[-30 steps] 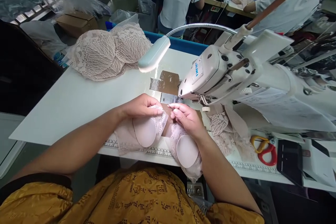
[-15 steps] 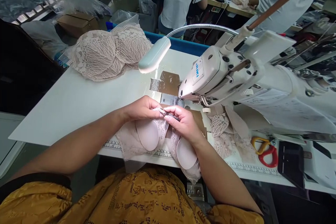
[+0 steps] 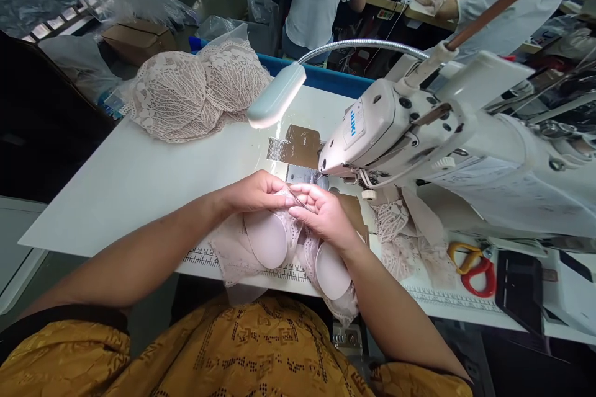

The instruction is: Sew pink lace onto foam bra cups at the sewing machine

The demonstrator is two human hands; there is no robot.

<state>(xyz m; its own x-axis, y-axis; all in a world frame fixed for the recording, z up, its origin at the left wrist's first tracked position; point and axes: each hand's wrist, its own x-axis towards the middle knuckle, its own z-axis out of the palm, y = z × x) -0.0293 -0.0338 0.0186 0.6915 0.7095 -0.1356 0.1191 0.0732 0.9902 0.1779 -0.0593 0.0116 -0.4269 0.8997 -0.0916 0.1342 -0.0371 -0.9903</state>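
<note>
From the head view, my left hand [image 3: 261, 191] is pinching the lace edge of a pale bra [image 3: 266, 240], its cups lying at six o'clock, partly overhanging the desk [image 3: 209, 161]. My right hand [image 3: 323, 214] is gripping a slim dark tool [image 3: 298, 198]. The sewing machine [image 3: 367, 130] is standing at two o'clock. I'm judging that careful work is needing taut lace and a controlled tip.
</note>
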